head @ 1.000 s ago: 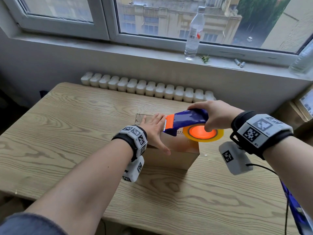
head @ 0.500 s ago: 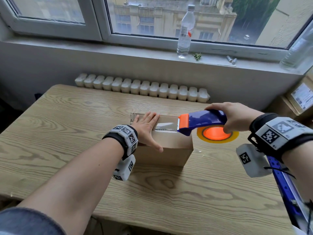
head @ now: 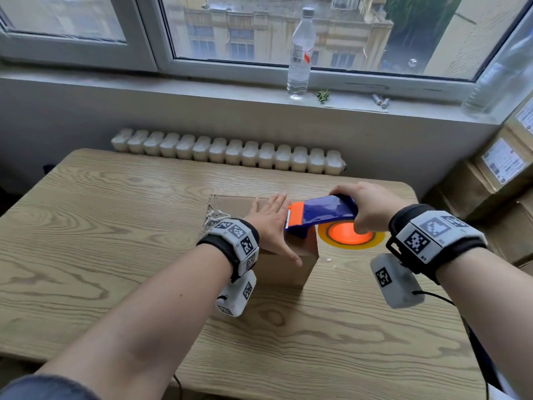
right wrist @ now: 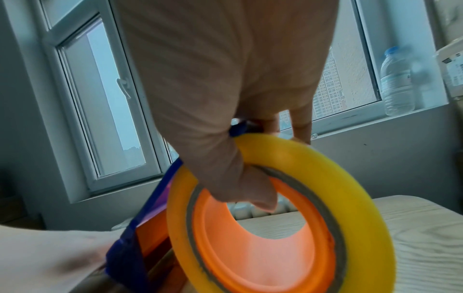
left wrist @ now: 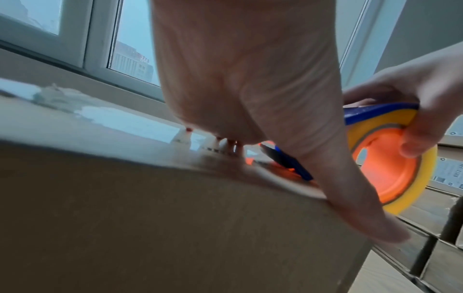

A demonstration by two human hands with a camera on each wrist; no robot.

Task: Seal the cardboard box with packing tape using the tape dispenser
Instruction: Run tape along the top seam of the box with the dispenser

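A brown cardboard box (head: 230, 204) lies on the wooden table (head: 115, 226). My left hand (head: 271, 223) presses flat on its top, fingers straight, thumb (left wrist: 350, 198) over the front edge of the box (left wrist: 175, 218). My right hand (head: 372, 209) grips the blue tape dispenser (head: 326, 210), whose orange cutter head (head: 295, 216) rests on the box's right part, right beside my left fingers. The yellow tape roll (right wrist: 275, 218) with its orange core hangs off the box's right end, my right hand's (right wrist: 213, 79) thumb hooked into the core. Crumpled clear tape (head: 212, 217) sticks at the box's left end.
A water bottle (head: 300, 50) stands on the windowsill behind the table, with a white radiator (head: 227, 151) below it. Stacked cardboard boxes (head: 501, 180) with labels fill the right side. A second bottle (right wrist: 397, 83) stands at the sill's right end.
The dispenser drew rightward across the box top, leaving a tape strip. My left hand then slid right along the top and now lies against the cutter head.
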